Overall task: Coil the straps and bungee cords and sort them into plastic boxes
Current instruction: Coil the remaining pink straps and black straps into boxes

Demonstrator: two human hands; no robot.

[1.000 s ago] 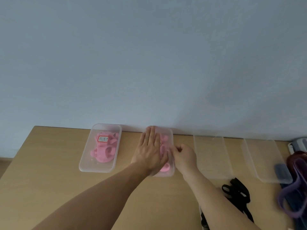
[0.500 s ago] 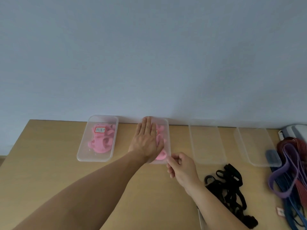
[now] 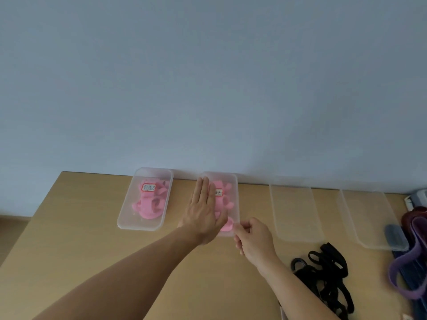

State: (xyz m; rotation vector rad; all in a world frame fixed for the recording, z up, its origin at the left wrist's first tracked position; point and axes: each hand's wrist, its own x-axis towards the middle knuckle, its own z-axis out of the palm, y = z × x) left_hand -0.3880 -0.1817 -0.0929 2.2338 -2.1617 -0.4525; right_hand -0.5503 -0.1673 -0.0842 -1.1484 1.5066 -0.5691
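Left hand [image 3: 203,215] lies flat, fingers straight and together, pressing down on the lid of the second box [image 3: 233,181] from the left. Right hand [image 3: 254,239] is curled at that box's near right corner, thumb and forefinger meeting at the rim; whether they actually grip it cannot be told. Under the lid sit coiled pink straps [image 3: 225,205], with a red-edged label [image 3: 218,192] partly hidden by the left fingers.

Just to the left stands another closed box [image 3: 129,218] with more pink coils [image 3: 150,204] and its own label [image 3: 148,187]. To the right, along the wall, are two clear boxes [image 3: 294,213] [image 3: 369,218], set apart from each other. A loose heap of black straps [image 3: 328,273] lies near the right forearm. At the far right edge are a purple band [image 3: 397,280], dark red straps [image 3: 413,215] and blue ones [image 3: 416,306] in a tangle. All of it rests on a light wooden table [image 3: 69,239] pushed against a pale blue wall [image 3: 208,88].
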